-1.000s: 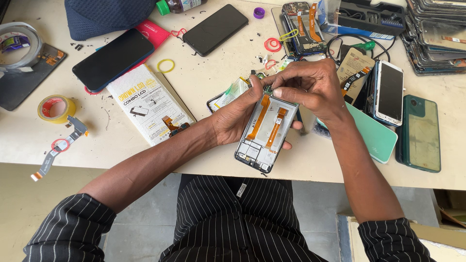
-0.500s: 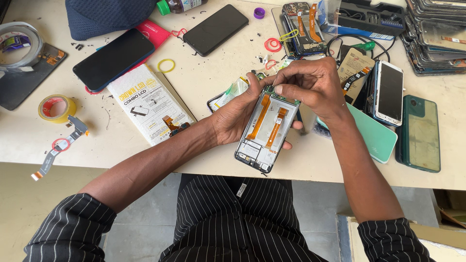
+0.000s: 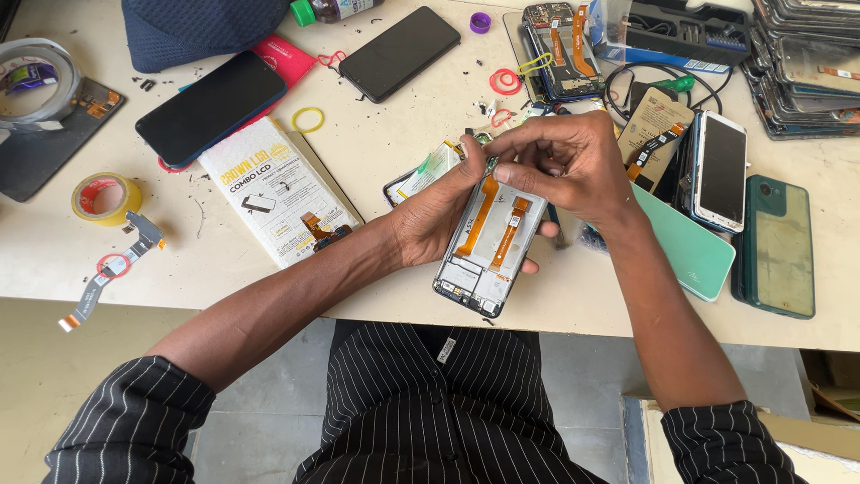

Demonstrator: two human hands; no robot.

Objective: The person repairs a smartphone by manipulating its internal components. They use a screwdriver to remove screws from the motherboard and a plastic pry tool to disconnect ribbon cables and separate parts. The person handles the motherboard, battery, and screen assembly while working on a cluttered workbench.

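Orange flex cables (image 3: pixel 491 215) face up on the opened phone frame (image 3: pixel 484 251), cradled over the table edge (image 3: pixel 269 287) by the left hand (image 3: pixel 430 215); right hand (image 3: pixel 564 166) fingertips pinch its top edge, so keep the cradle steady and pinch lightly.

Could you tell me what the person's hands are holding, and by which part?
The left hand cradles an opened phone frame from beneath; the right hand pinches at its top edge with its fingers.
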